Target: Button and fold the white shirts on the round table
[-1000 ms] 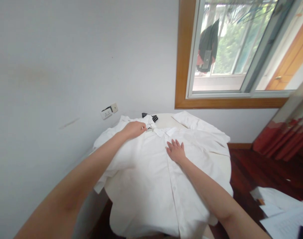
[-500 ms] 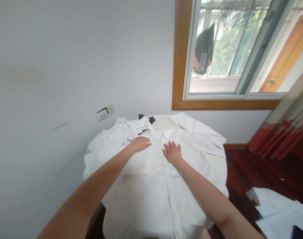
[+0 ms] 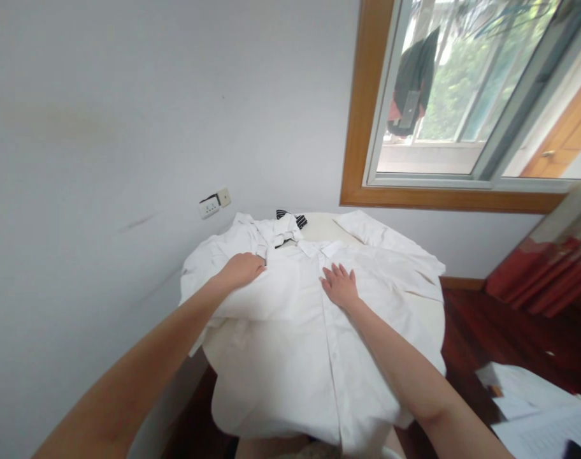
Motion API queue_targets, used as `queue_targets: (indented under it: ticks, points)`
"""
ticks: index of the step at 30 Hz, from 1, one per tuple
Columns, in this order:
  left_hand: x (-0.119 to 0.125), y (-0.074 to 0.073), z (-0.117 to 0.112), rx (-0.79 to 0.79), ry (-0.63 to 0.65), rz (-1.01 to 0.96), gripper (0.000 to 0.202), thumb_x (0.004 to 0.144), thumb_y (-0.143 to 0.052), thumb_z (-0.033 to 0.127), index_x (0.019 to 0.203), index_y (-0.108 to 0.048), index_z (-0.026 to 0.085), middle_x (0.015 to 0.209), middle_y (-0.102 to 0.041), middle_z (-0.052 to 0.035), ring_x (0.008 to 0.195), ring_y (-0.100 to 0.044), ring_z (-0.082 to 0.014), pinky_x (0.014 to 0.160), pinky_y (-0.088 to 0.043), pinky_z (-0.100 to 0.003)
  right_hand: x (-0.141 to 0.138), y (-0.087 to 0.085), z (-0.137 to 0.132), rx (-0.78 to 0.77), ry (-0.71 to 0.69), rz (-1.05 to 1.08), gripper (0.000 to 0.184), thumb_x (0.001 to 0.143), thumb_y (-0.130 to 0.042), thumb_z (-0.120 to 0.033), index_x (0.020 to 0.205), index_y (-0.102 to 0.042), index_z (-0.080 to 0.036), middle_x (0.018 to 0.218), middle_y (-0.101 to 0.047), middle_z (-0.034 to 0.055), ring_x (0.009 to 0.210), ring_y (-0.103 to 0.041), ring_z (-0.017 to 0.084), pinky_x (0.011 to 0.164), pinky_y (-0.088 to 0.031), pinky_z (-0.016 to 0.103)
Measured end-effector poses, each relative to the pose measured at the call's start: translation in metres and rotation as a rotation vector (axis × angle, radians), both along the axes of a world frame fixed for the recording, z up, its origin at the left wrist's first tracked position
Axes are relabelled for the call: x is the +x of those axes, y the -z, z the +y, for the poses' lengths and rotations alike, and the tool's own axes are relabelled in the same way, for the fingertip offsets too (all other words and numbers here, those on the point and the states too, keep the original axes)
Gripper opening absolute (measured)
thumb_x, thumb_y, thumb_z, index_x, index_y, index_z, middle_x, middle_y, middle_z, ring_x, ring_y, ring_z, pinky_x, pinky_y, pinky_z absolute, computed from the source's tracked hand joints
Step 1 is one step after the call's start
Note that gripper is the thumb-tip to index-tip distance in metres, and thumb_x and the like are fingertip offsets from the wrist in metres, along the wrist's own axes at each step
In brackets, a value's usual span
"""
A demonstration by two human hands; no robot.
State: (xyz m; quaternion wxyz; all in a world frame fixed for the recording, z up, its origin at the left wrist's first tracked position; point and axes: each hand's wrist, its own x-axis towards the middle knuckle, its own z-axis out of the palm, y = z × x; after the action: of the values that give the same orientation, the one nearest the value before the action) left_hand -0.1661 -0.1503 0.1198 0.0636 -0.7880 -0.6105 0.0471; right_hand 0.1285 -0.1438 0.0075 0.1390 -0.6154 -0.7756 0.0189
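Observation:
A white button-up shirt (image 3: 295,357) lies spread front-up over a small round table (image 3: 429,315). My right hand (image 3: 339,286) rests flat and open on the shirt's chest, just right of the button placket. My left hand (image 3: 241,268) lies on the folded-in left side near the shoulder, fingers together and pressing the cloth flat. The left sleeve (image 3: 252,234) is bunched behind it toward the collar (image 3: 319,247). The right sleeve (image 3: 386,239) stretches out to the back right.
A black-and-white striped cloth (image 3: 290,217) peeks out behind the collar. A wall socket (image 3: 213,203) sits on the grey wall at left. A wood-framed window (image 3: 443,115) is at the back right, red curtains (image 3: 553,268) beside it, white papers (image 3: 539,408) on the dark floor.
My left hand left the bunched sleeve near the collar and slid back and left across the shirt's folded shoulder. My right hand stayed flat on the chest.

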Motion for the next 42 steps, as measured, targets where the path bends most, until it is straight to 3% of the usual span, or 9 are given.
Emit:
queue_targets:
  ticks: [5,9,14,20,25,29,35,39,42]
  points:
    - [0.023,0.004,-0.003,-0.005,0.075,-0.02,0.041,0.095,-0.028,0.043,0.097,-0.061,0.02,0.091,-0.069,-0.0104,0.086,-0.064,-0.0229,0.074,-0.044,-0.032,0.002,0.0,0.0,-0.007,-0.001,-0.021,0.051,0.096,-0.024,-0.05,0.141,-0.039,-0.03,0.151,-0.031,0.0061,0.14,-0.02,0.026,0.109,-0.012,0.053]
    - [0.054,0.008,-0.006,-0.041,0.155,-0.119,0.041,0.095,-0.027,0.042,0.096,-0.06,0.018,0.087,-0.068,-0.0095,0.082,-0.064,-0.0208,0.072,-0.043,-0.03,0.006,-0.004,0.0,-0.033,-0.025,-0.027,0.052,0.095,-0.025,-0.052,0.14,-0.039,-0.03,0.151,-0.031,0.0058,0.14,-0.02,0.025,0.109,-0.013,0.051]
    - [0.105,0.027,-0.004,-0.055,0.248,-0.211,0.037,0.094,-0.033,0.037,0.091,-0.063,0.016,0.086,-0.069,-0.0108,0.085,-0.065,-0.0216,0.074,-0.044,-0.03,0.01,-0.009,0.003,-0.002,-0.092,0.048,0.045,0.094,-0.035,-0.048,0.134,-0.047,-0.029,0.147,-0.038,0.0062,0.138,-0.025,0.025,0.108,-0.02,0.051]
    - [0.149,0.05,0.007,-0.019,0.244,-0.453,0.033,0.093,-0.034,0.026,0.09,-0.065,0.015,0.09,-0.07,-0.0087,0.086,-0.065,-0.0184,0.076,-0.044,-0.027,0.015,-0.021,0.011,0.016,-0.275,0.145,0.042,0.086,-0.051,-0.029,0.127,-0.054,-0.023,0.138,-0.051,0.0069,0.133,-0.037,0.024,0.107,-0.03,0.045]
    - [0.173,0.051,0.006,0.0,0.22,-0.575,0.034,0.093,-0.035,0.029,0.09,-0.066,0.015,0.089,-0.071,-0.0085,0.084,-0.064,-0.0183,0.075,-0.045,-0.027,0.042,-0.039,0.015,-0.007,-0.3,0.096,0.038,0.08,-0.058,-0.023,0.118,-0.062,-0.023,0.13,-0.058,0.0053,0.129,-0.042,0.026,0.106,-0.034,0.045]
    - [0.189,0.058,0.002,-0.031,0.318,-0.607,0.033,0.092,-0.036,0.029,0.092,-0.067,0.017,0.095,-0.071,-0.0069,0.088,-0.064,-0.0187,0.078,-0.045,-0.027,0.072,-0.046,0.011,0.011,-0.322,0.082,0.039,0.077,-0.059,-0.017,0.115,-0.064,-0.026,0.124,-0.062,0.0038,0.124,-0.048,0.024,0.105,-0.036,0.043]
    - [0.191,0.069,0.002,-0.117,0.378,-0.63,0.034,0.092,-0.035,0.028,0.106,-0.065,0.019,0.106,-0.07,-0.0058,0.096,-0.062,-0.0184,0.084,-0.045,-0.028,0.092,-0.041,-0.006,0.014,-0.329,0.107,0.037,0.079,-0.059,-0.018,0.115,-0.065,-0.024,0.119,-0.065,0.0057,0.121,-0.052,0.024,0.102,-0.039,0.041]
    - [0.169,0.059,-0.003,-0.15,0.365,-0.586,0.035,0.09,-0.037,0.03,0.115,-0.061,0.02,0.109,-0.069,-0.0062,0.097,-0.062,-0.0183,0.084,-0.044,-0.027,0.083,-0.035,-0.016,0.057,-0.404,0.151,0.036,0.084,-0.055,-0.021,0.119,-0.062,-0.022,0.12,-0.064,0.0075,0.122,-0.051,0.023,0.103,-0.039,0.041]
    - [0.141,0.049,-0.009,-0.177,0.322,-0.499,0.035,0.09,-0.039,0.037,0.107,-0.064,0.021,0.1,-0.07,-0.0059,0.089,-0.063,-0.0185,0.076,-0.044,-0.026,0.074,-0.032,-0.019,0.088,-0.45,0.148,0.032,0.087,-0.052,-0.026,0.117,-0.063,-0.021,0.122,-0.063,0.0083,0.124,-0.049,0.024,0.103,-0.039,0.042]
